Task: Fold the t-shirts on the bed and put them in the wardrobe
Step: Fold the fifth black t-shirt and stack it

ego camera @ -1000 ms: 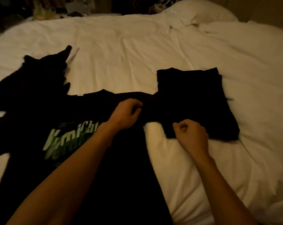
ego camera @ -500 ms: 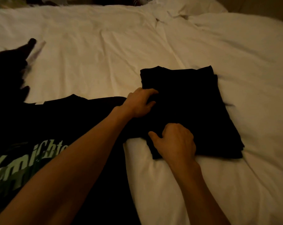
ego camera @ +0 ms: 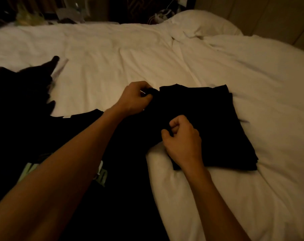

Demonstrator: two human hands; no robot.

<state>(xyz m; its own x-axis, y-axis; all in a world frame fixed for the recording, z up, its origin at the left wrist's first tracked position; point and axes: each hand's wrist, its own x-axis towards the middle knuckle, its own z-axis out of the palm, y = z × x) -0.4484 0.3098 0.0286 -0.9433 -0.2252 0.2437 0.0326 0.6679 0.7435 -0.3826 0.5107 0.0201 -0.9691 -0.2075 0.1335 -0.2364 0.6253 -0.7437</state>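
A rumpled white bed (ego camera: 217, 58) is filling a dim room, with a pillow (ego camera: 200, 23) lying at its far right. Both arms are reaching forward. The left hand (ego camera: 135, 99) is pinching the far left corner of a folded black t-shirt (ego camera: 208, 122) — the right hand (ego camera: 182, 139), fingers curled, is pinching its left edge. A printed black t-shirt (ego camera: 127, 180) is lying spread just left.

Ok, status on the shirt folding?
Left hand pinches black fabric at folded stack far-left corner. Right hand pinches it nearer. Printed t-shirt lies unfolded alongside.
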